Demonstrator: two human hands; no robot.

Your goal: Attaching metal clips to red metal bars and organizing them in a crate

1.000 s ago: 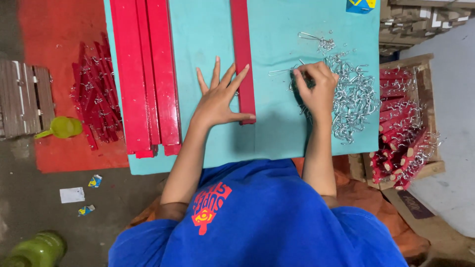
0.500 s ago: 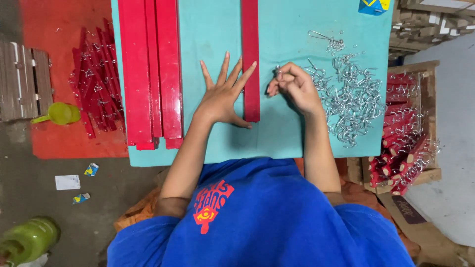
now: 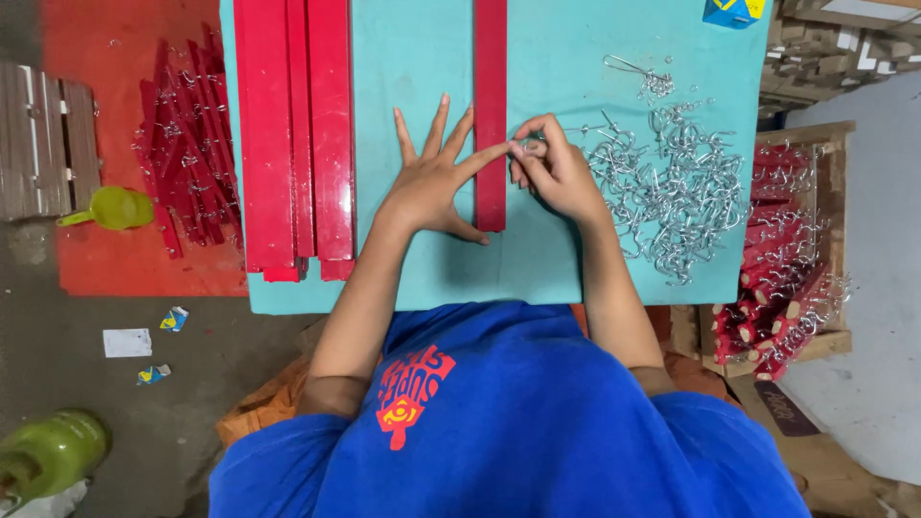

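A: Start far out from the left hand. What's there?

B: Well beyond it, on the floor, a green scoop (image 3: 113,207) and a heap of finished red pieces (image 3: 182,158) on a red mat. Nearer, on the teal table (image 3: 413,58), a stack of red bars (image 3: 293,134) lies just outside the left hand.

A: And the left hand itself?

B: The left hand (image 3: 432,182) lies flat with fingers spread wide, holding nothing. Its forefinger stretches across the single red bar (image 3: 490,105), pinning it between the two hands.

A: The right?

B: The right hand (image 3: 552,173) is closed narrow, fingertips pinched on a small metal hook (image 3: 531,147) right at that bar's edge, touching the left forefinger's tip.

A: That's new?

B: Yes. A second ago the right hand was out in the pile of metal hooks (image 3: 672,192); half a second ago it was midway. Now it has come in with one hook. The left hand has stayed put on the bar. I judge the picking is done and the hook is being brought to the bar.

A: Beyond the right hand?

B: The hook pile just outside it, then a wooden crate (image 3: 815,134) of red hooked pieces further out.
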